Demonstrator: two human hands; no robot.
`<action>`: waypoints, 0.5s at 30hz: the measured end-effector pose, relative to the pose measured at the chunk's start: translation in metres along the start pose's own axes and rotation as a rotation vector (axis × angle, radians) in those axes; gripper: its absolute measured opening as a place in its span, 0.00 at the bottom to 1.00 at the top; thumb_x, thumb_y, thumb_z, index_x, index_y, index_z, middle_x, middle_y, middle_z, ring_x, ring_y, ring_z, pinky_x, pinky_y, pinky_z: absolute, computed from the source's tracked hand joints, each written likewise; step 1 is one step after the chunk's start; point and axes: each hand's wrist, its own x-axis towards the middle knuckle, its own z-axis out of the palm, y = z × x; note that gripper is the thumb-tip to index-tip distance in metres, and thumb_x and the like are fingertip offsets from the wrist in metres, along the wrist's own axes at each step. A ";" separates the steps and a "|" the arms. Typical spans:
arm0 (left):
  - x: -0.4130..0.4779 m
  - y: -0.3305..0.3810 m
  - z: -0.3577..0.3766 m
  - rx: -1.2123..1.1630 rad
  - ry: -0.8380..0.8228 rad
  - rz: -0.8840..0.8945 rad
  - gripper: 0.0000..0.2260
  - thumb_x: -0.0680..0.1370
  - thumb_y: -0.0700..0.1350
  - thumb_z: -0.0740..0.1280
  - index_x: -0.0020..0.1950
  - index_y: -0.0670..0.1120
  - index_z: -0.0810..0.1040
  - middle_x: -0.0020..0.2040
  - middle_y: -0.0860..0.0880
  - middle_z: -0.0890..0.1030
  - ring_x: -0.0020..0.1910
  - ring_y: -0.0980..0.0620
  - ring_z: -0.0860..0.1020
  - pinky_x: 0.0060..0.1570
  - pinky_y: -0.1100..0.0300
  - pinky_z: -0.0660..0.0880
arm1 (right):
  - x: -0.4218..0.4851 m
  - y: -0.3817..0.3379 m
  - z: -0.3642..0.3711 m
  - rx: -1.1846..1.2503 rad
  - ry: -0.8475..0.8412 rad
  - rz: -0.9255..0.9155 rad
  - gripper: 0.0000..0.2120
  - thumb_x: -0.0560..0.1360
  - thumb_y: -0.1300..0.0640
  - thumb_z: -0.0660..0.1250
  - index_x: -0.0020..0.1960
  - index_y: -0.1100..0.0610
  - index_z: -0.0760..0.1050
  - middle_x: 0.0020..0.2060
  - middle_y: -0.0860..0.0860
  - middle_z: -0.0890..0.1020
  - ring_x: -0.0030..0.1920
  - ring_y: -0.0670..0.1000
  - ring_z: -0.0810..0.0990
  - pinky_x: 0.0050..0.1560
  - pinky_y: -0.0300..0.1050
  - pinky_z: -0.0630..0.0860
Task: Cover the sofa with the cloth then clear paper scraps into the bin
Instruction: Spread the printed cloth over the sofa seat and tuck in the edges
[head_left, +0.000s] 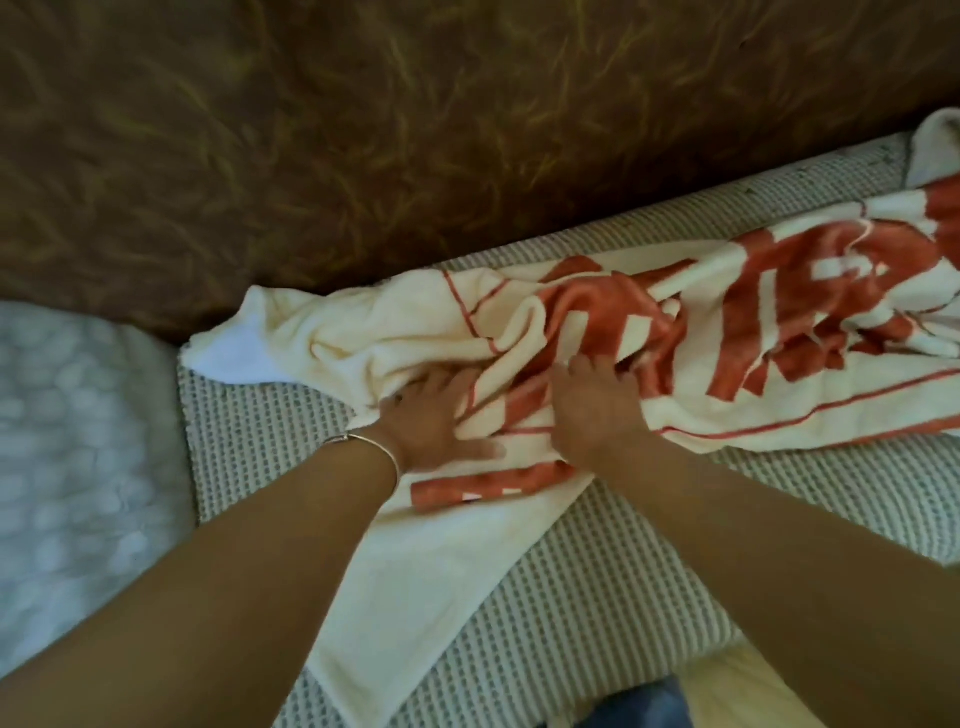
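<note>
Beneath the fingers lay the bunched cloth, left hand splayed to pin it, right hand clutching a fold, seemingly to spread it over the sofa.

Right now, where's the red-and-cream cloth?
Head view: the cloth lies bunched across centre and right of the waffle-weave seat cover, below the brown sofa back, under the left hand and right hand.
</note>
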 end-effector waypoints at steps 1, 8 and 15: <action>-0.002 -0.002 0.010 0.115 -0.063 -0.018 0.43 0.68 0.65 0.66 0.76 0.56 0.47 0.77 0.48 0.52 0.76 0.41 0.53 0.71 0.40 0.60 | -0.014 0.007 -0.001 -0.173 0.061 0.010 0.29 0.73 0.54 0.65 0.71 0.55 0.59 0.69 0.55 0.64 0.69 0.60 0.63 0.68 0.60 0.61; -0.029 -0.015 0.002 0.361 -0.399 -0.199 0.25 0.75 0.50 0.64 0.71 0.45 0.66 0.69 0.43 0.72 0.67 0.45 0.72 0.65 0.56 0.69 | 0.003 -0.022 0.020 -0.266 -0.357 -0.070 0.23 0.78 0.57 0.57 0.71 0.62 0.63 0.67 0.58 0.71 0.67 0.59 0.71 0.67 0.53 0.67; -0.082 -0.054 0.017 0.682 -0.933 -0.399 0.24 0.76 0.51 0.64 0.71 0.45 0.67 0.70 0.43 0.69 0.70 0.45 0.68 0.67 0.55 0.65 | 0.005 -0.075 0.038 0.129 -0.503 -0.237 0.15 0.75 0.52 0.62 0.58 0.56 0.77 0.58 0.55 0.78 0.58 0.56 0.75 0.56 0.44 0.73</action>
